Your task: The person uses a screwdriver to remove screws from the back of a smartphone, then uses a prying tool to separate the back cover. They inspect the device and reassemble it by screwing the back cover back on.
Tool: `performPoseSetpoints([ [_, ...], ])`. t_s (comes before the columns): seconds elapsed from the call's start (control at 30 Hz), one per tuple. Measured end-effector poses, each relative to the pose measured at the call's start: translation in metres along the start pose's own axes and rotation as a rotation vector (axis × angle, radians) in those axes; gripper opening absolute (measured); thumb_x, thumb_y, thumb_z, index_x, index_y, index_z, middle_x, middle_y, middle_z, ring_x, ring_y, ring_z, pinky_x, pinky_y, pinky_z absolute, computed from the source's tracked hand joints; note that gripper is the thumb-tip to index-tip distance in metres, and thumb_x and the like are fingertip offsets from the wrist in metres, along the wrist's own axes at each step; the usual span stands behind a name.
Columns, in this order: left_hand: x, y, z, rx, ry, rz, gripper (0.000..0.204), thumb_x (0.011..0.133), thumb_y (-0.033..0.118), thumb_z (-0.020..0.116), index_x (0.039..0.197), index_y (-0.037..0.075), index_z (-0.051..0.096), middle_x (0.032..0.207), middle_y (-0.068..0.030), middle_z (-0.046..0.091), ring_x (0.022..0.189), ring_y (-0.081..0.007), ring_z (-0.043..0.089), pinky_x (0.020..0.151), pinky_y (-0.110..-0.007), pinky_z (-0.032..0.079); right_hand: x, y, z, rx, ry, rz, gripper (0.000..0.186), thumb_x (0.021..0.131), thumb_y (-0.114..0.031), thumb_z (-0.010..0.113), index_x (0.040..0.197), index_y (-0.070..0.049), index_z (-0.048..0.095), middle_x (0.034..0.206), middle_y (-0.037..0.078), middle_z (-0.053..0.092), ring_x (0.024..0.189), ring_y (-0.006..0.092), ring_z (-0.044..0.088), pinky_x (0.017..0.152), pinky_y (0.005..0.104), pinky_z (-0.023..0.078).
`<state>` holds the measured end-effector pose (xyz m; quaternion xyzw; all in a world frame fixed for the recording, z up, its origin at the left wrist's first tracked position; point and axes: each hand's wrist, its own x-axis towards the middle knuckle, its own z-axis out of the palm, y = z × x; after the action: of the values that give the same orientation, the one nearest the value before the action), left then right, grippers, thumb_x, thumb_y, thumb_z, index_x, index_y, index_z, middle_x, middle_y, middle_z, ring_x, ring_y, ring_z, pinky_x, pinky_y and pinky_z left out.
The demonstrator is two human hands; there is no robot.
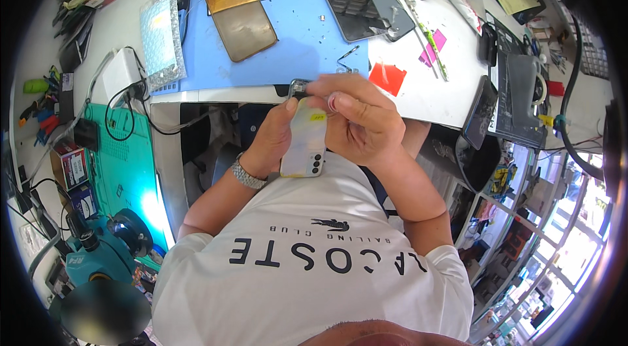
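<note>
My left hand [271, 136] grips a phone [302, 143] with a pale iridescent back, a yellow sticker near its top and several camera lenses near its lower end. A clear piece with something dark in it [297, 87] shows at the phone's top edge; what it is I cannot tell. My right hand [366, 117] is closed beside the phone's top, its fingers around a small round red-and-white object [332, 102], mostly hidden. The fingertips are blurred, so whether they touch the phone is unclear.
A blue mat [297, 38] bears an amber case [242, 32], a bubble-wrap pouch [160, 38] and dark phones [343, 2]. Red film [387, 79] and tools lie rightward. A power strip [119, 70] with cables, a green mat [124, 169] and a microscope [104, 257] are at left.
</note>
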<state>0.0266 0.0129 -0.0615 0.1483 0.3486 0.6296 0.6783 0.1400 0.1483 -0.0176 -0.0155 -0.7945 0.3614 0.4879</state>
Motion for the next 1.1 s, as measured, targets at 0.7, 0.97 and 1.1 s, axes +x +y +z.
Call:
performPoseSetpoints([
  [0.7, 0.009, -0.007, -0.002, -0.147, -0.039, -0.042, 0.092, 0.093, 0.069, 0.059, 0.159, 0.010, 0.033, 0.123, -0.0198, 0.064, 0.102, -0.0275, 0.068, 0.091, -0.043, 0.057, 0.041, 0.071, 0.002, -0.015, 0.202, 0.201, 0.053, 0.093, 0.015, 0.061, 0.133, 0.001, 0.028, 0.103, 0.020, 0.062, 0.092, 0.0199, 0.067, 0.074, 0.0289, 0.064],
  [0.97, 0.009, -0.004, 0.001, -0.152, -0.022, -0.059, 0.095, 0.091, 0.070, 0.062, 0.158, 0.010, 0.034, 0.123, -0.0197, 0.064, 0.101, -0.0268, 0.069, 0.091, -0.043, 0.058, 0.040, 0.091, 0.014, 0.029, 0.163, 0.211, 0.053, 0.092, 0.016, 0.060, 0.132, 0.000, 0.028, 0.104, 0.019, 0.061, 0.091, 0.0195, 0.067, 0.074, 0.0275, 0.062],
  [1.1, 0.008, -0.004, 0.000, -0.149, -0.010, -0.066, 0.096, 0.090, 0.071, 0.063, 0.158, 0.009, 0.035, 0.122, -0.0198, 0.065, 0.101, -0.0266, 0.069, 0.091, -0.043, 0.058, 0.040, 0.090, 0.015, 0.011, 0.127, 0.225, 0.053, 0.092, 0.016, 0.059, 0.132, 0.000, 0.028, 0.104, 0.019, 0.061, 0.091, 0.0195, 0.067, 0.074, 0.0273, 0.061],
])
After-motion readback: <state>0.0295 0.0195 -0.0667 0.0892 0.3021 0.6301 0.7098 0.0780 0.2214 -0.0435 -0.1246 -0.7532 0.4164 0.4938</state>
